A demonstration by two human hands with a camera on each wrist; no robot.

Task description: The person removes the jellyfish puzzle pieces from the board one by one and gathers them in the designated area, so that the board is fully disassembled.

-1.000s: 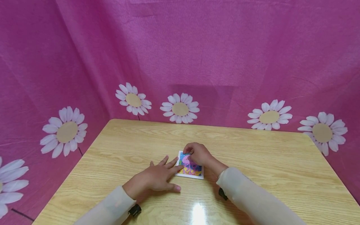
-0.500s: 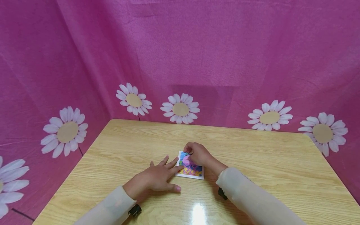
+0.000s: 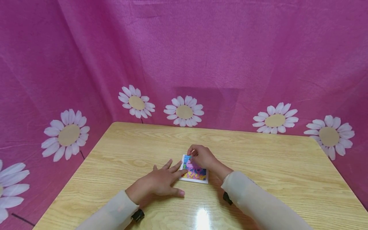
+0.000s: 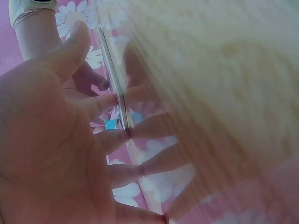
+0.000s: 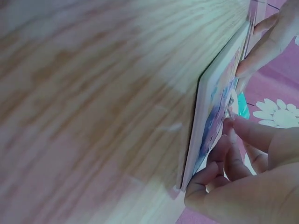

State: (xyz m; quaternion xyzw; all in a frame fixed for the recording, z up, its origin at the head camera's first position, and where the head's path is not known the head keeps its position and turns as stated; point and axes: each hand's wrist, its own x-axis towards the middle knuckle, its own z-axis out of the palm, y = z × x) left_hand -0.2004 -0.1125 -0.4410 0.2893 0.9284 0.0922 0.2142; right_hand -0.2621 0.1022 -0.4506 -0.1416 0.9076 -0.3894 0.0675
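A small square picture puzzle (image 3: 194,175) with a white border lies flat on the table, showing a pink figure over blue and yellow. My left hand (image 3: 162,181) is spread with straight fingers, its fingertips resting on the puzzle's left edge; in the left wrist view its palm (image 4: 51,135) faces the camera. Over the upper right part of the puzzle, my right hand (image 3: 202,157) has thumb and fingers curled together. In the right wrist view, those fingertips pinch a small puzzle piece with a teal face (image 5: 243,106), tilted up from the board. The hand hides much of it.
The wooden table (image 3: 258,166) reaches out on all sides of the hands. Behind it and on the left hangs a pink cloth (image 3: 201,48) printed with white daisies. Dark devices (image 3: 138,215) sit under both wrists.
The right fingers have shifted slightly over the upper part of the puzzle, and a bit of the picture near the fingertips looks different. The left hand has stayed in place.
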